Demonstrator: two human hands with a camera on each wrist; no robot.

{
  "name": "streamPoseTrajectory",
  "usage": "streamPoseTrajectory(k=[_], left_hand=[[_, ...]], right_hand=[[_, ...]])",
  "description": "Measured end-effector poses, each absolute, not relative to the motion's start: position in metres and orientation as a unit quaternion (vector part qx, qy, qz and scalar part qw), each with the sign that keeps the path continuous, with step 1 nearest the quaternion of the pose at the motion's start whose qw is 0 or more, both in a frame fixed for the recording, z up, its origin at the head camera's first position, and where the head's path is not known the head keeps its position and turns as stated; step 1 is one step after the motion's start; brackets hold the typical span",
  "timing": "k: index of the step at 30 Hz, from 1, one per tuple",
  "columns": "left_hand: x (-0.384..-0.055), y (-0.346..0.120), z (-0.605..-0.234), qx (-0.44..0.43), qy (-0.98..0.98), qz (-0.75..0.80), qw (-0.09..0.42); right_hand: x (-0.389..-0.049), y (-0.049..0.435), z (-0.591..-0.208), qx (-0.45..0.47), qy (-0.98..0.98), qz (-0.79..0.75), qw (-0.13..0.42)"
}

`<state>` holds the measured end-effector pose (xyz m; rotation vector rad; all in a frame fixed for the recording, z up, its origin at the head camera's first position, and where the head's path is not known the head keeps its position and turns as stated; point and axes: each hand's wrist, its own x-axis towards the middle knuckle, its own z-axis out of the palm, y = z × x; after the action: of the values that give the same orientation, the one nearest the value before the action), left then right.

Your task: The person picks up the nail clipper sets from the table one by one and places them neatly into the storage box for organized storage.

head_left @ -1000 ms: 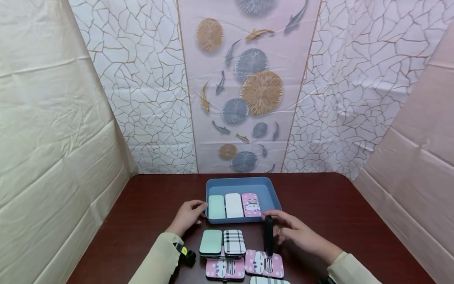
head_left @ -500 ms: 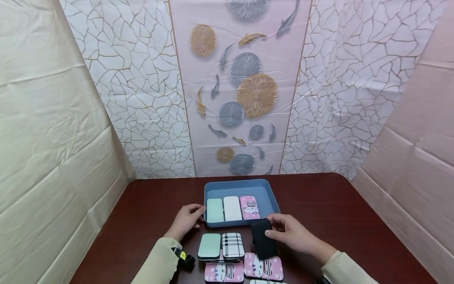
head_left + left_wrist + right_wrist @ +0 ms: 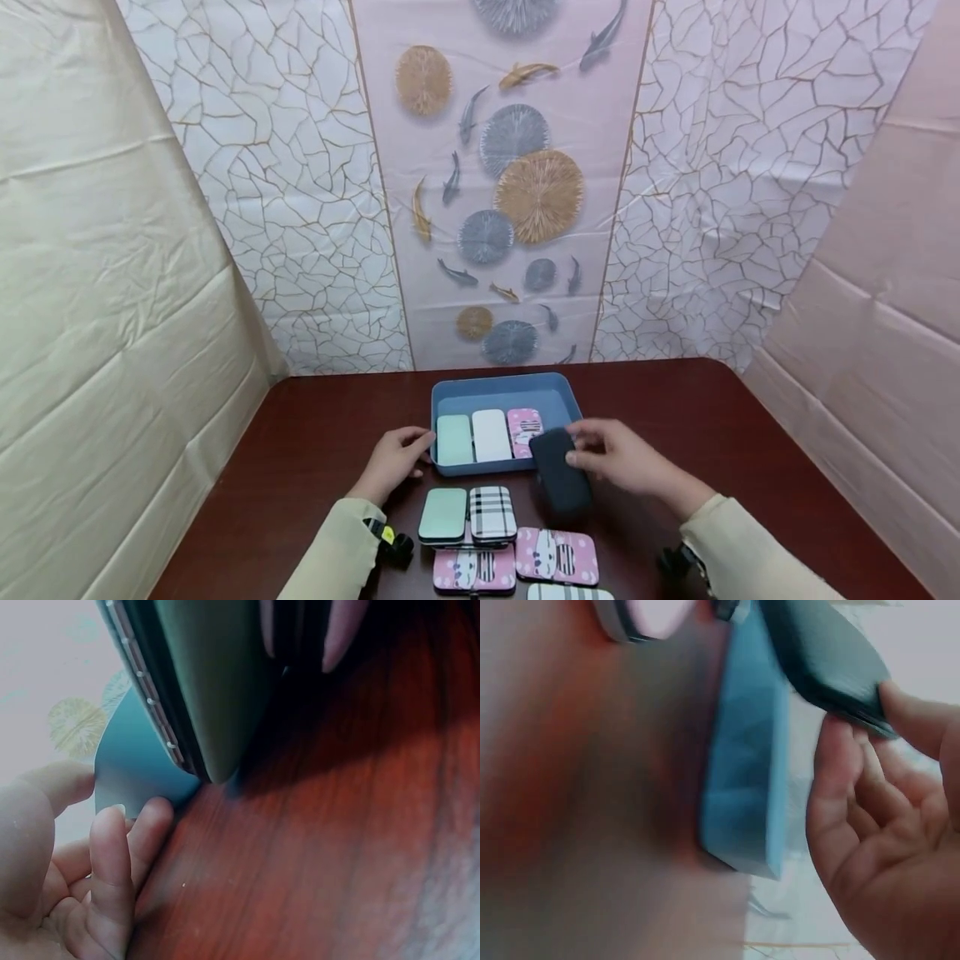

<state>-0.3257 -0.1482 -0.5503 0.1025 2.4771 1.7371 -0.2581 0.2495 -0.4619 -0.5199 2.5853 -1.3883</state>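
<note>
My right hand [image 3: 628,461] pinches a black rectangular case [image 3: 561,473] between thumb and fingers, tilted above the table at the front right of a blue tray [image 3: 504,389]. The right wrist view shows the case [image 3: 832,664] held by one end. Inside the tray, a mint-green case [image 3: 454,439], a white case [image 3: 491,435] and a pink cartoon case [image 3: 523,429] lie side by side; the black case partly hides the pink one. My left hand [image 3: 393,462] rests its fingertips against the tray's left side, also seen beside the tray wall [image 3: 139,761] in the left wrist view.
In front of the tray, a green case [image 3: 443,515] and a plaid case [image 3: 492,512] lie on top of others. Pink cases [image 3: 557,556] and another plaid one [image 3: 568,592] are nearer the front edge. Patterned cloth [image 3: 480,183] hangs behind the brown table [image 3: 337,433].
The black case turned from edge-on to show its broad face, then rose away from me toward the tray's front right corner with my right hand. My left hand stays at the tray.
</note>
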Motion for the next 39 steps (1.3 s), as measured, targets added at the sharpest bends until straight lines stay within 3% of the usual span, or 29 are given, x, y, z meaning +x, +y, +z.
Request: streamPoseTrajectory(k=[4, 7, 22, 39], left_hand=[[-0.327, -0.148, -0.549, 0.038, 0.817, 0.574, 0.048], [-0.326, -0.146, -0.55, 0.036, 0.817, 0.573, 0.049], [-0.321, -0.146, -0.552, 0.035, 0.815, 0.576, 0.055], [-0.327, -0.146, -0.549, 0.029, 0.816, 0.574, 0.057]], right_hand=[[-0.279, 0.253, -0.449, -0.088, 0.885, -0.456, 0.009], [-0.293, 0.255, -0.447, -0.05, 0.898, -0.437, -0.015], [-0.333, 0.241, -0.463, -0.026, 0.94, -0.341, 0.009], [-0.347, 0.239, -0.464, -0.017, 0.946, -0.322, 0.039]])
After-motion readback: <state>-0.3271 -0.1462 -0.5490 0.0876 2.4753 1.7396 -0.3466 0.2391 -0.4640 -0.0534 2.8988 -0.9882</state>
